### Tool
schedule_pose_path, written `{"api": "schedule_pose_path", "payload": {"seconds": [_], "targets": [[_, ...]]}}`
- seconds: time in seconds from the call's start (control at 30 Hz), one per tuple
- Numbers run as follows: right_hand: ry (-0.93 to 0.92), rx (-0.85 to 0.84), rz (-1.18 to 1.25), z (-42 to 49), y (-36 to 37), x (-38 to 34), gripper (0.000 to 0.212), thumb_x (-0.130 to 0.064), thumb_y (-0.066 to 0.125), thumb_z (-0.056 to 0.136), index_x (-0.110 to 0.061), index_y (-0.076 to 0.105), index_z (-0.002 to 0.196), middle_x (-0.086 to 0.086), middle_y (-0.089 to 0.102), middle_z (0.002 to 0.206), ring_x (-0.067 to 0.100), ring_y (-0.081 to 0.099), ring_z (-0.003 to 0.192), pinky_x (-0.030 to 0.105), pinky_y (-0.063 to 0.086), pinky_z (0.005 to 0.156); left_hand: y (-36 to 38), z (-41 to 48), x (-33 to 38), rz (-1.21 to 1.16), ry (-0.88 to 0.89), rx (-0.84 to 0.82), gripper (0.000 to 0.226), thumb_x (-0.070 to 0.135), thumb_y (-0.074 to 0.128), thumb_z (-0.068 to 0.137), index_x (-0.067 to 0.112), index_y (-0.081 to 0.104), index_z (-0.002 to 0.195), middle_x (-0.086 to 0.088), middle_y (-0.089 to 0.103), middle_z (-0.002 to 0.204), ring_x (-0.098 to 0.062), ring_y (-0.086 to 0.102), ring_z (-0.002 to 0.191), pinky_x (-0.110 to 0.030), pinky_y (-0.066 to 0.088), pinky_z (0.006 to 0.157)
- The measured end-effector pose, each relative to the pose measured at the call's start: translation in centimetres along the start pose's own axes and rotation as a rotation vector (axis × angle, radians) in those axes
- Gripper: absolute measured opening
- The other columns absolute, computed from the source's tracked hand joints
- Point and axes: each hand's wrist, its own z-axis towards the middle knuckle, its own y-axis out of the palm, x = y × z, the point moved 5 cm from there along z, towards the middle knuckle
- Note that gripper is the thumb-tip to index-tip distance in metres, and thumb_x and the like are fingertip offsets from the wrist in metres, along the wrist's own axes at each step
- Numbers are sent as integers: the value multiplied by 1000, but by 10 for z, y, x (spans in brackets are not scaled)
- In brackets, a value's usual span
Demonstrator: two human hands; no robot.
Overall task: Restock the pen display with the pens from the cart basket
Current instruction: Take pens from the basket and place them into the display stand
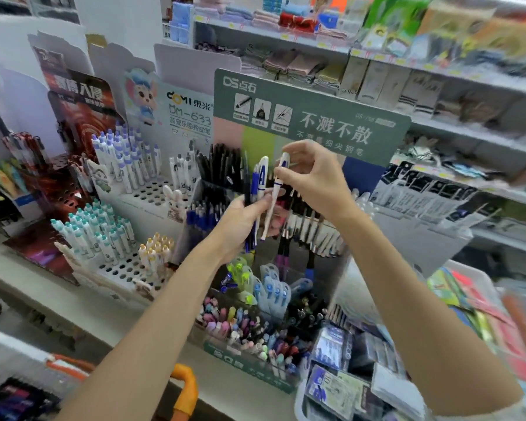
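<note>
Pens (262, 174) bunched in left hand (243, 218) | right hand (313, 180) pinches one white pen (271, 211)

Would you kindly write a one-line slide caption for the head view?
Left hand grips a bunch of pens while the right hand pinches one white pen before the pen display.

You can read the green header card (310, 117): "DS点石" top left, big "不溅不散" across the middle, "细尖钢笔" under that. Left of that card, the pale mascot card (192, 117) reads "DOMI 東米" and "DM-633". Further left, the red card (82, 95) is only partly legible: "八度". Just below the header card, a white pen (262, 177) carries a blue "A".
</note>
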Motion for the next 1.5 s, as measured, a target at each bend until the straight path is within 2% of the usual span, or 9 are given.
{"api": "schedule_pose_path", "payload": {"seconds": [0.3, 0.53, 0.67, 0.77, 1.1, 1.2, 1.27, 1.4, 1.5], "targets": [[-138, 793, -111, -49, -132, 4, 27, -9, 69, 89, -1, 62, 114, -9, 63, 90, -6, 61, 78, 15, 50, 75, 26, 8, -27, 44, 25, 122, 23, 17, 41, 107, 14, 64, 109, -6, 68, 79, -13, 62, 63, -29, 57, 64], [-111, 483, -339, -38, -113, 24, 27, -8, 70, 88, -4, 64, 114, -3, 63, 86, 10, 62, 76, 12, 51, 76, 36, 5, -28, 17, -8, 45, 22, 16, 43, 106, 9, 62, 113, -3, 59, 72, -9, 46, 51, -20, 42, 50], [-70, 321, -452, -43, -92, 45, 12, -12, 62, 94, -4, 71, 97, 5, 70, 86, 17, 64, 80, 27, 53, 79, 41, 7, -24, -10, -6, -33, 26, 9, 40, 104, 8, 62, 118, -2, 52, 66, -9, 32, 48, -20, 28, 45], [-46, 343, -483, -53, -91, 56, 31, -22, 56, 97, -3, 77, 85, 7, 72, 97, 19, 57, 99, 12, 35, 87, 43, 6, -22, -62, -20, -77, 29, 7, 38, 103, 5, 59, 122, -2, 52, 66, -10, 31, 50, -21, 27, 45], [-270, 188, -788, -65, -85, 64, 43, -38, 48, 99, -13, 80, 87, 7, 70, 122, 27, 52, 117, 42, 34, 101, 61, 6, -22, -30, -42, -213, 30, 19, 39, 106, 6, 59, 124, -1, 54, 68, -10, 36, 52, -21, 31, 47], [-137, 188, -557, -61, -94, 50, 39, -34, 51, 97, -13, 67, 126, 5, 60, 135, 16, 51, 122, 33, 34, 105, 70, 6, -21, 12, -49, -252, 30, 19, 39, 106, 6, 60, 124, 0, 55, 68, -10, 35, 53, -22, 30, 48], [-14, 163, -254, -52, -98, 35, 45, -26, 56, 96, -13, 54, 139, -3, 65, 120, -3, 57, 101, 18, 43, 90, 77, 6, -21, 49, -60, -294, 32, 21, 41, 106, 6, 60, 126, 0, 54, 69, -10, 35, 54, -22, 29, 49], [97, -17, 89, -46, -79, 20, 40, -6, 64, 94, -12, 52, 132, 12, 72, 98, 9, 69, 83, 19, 55, 71, 92, 3, -19, 71, -92, -370, 27, 23, 42, 105, 11, 64, 117, 1, 54, 67, -10, 35, 51, -22, 29, 49], [48, 146, 98, -48, -86, 18, 24, 0, 64, 92, -2, 61, 116, 19, 71, 91, 13, 67, 74, 20, 55, 66, 94, 3, -14, 74, -85, -329, 30, 23, 42, 105, 10, 62, 124, -3, 65, 77, -11, 50, 58, -24, 44, 56]]}}
